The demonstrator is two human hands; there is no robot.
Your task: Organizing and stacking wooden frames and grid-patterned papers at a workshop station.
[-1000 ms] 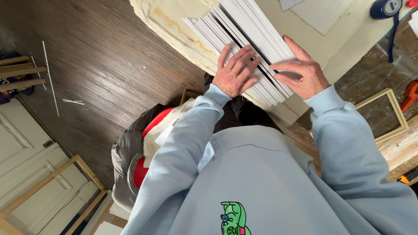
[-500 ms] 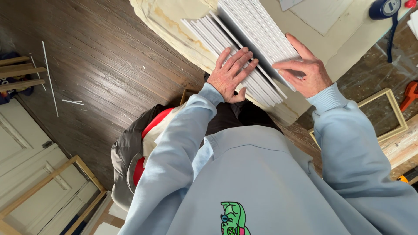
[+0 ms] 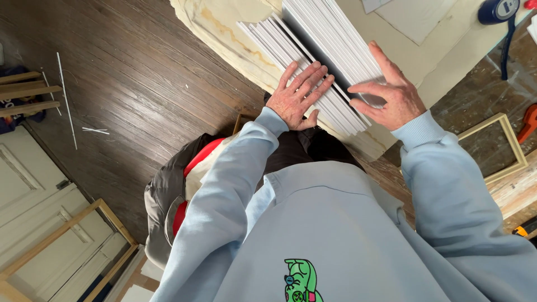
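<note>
Both arms reach forward from the body in pale blue sleeves, elbows bent and forearms converging ahead of the chest. The left hand [image 3: 299, 96] lies palm down and flat, fingers [image 3: 311, 78] spread and stretched straight, thumb tucked out to the side near the cuff. The right hand [image 3: 386, 95] stands on edge, palm turned toward the left one, thumb raised, fingers curled inward and pressing. The two hands are close together but apart, wrists straight.

White boards [image 3: 313, 50], cream table [image 3: 447, 50], dark brown floor [image 3: 128, 72].
</note>
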